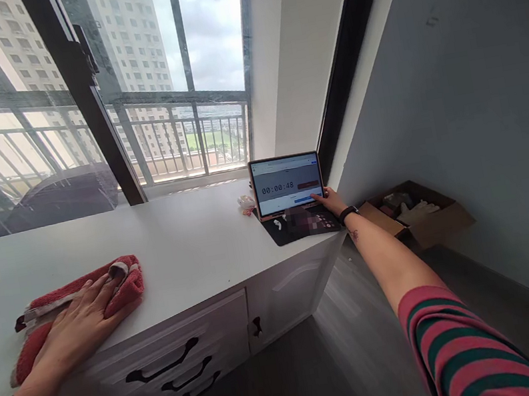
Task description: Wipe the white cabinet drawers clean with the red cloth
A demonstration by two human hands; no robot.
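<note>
A red towel (pixel 130 289) with a dark and pale edge lies folded and bunched at the left of the white counter. My left hand (pixel 82 320) rests flat on it, fingers stretched out over the cloth. At the counter's right end a tablet (pixel 285 181) stands upright, its screen showing a timer at 00:00:48. My right hand (pixel 330 202) is at the tablet's lower right corner. One digit touches the front of the screen, and the others are at or behind its edge, partly hidden.
The white counter (pixel 185 238) has drawers with dark handles below. In front of the tablet lie a dark mat (pixel 278 237), white earbuds (pixel 278 224) and a blurred-out item. A small plastic bag (pixel 245 202) sits left of it. An open cardboard box (pixel 445 228) stands on the floor.
</note>
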